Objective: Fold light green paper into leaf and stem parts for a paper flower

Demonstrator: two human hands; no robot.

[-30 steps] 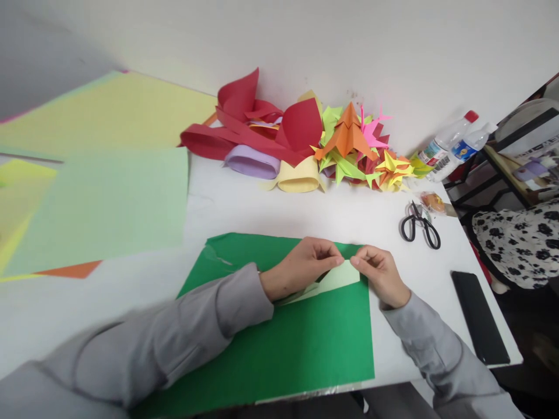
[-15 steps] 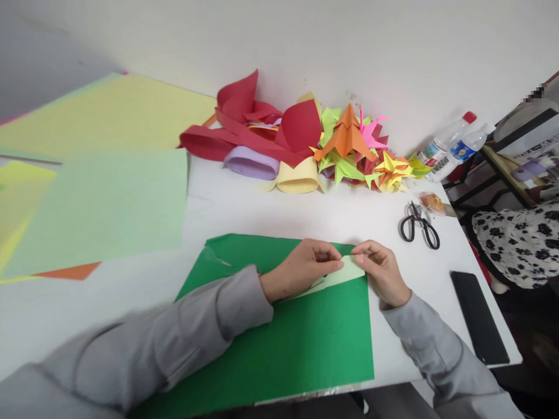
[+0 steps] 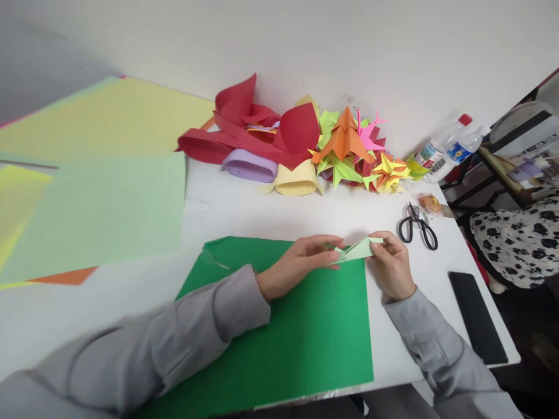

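A small piece of folded pale green paper (image 3: 358,249) is held between my two hands, just above the far right part of a green board (image 3: 305,326). My right hand (image 3: 393,266) pinches its right end between thumb and fingers. At the left end, my left hand (image 3: 297,262) has the paper between its thumb and fairly straight fingers. Creases and a raised flap show along the paper's upper edge. The left tip is partly hidden by my left fingers.
Black-handled scissors (image 3: 417,226) and a black phone-like slab (image 3: 477,317) lie on the right. Folded paper stars (image 3: 349,145), red paper shapes (image 3: 248,137) and plastic bottles (image 3: 452,148) line the wall. Pale green sheets (image 3: 109,203) cover the left. A person's patterned clothing (image 3: 519,244) shows far right.
The folded paper has been lifted off the green board and tilted, showing its folds. My right hand has moved slightly right with it, and my left fingers have loosened and straightened.
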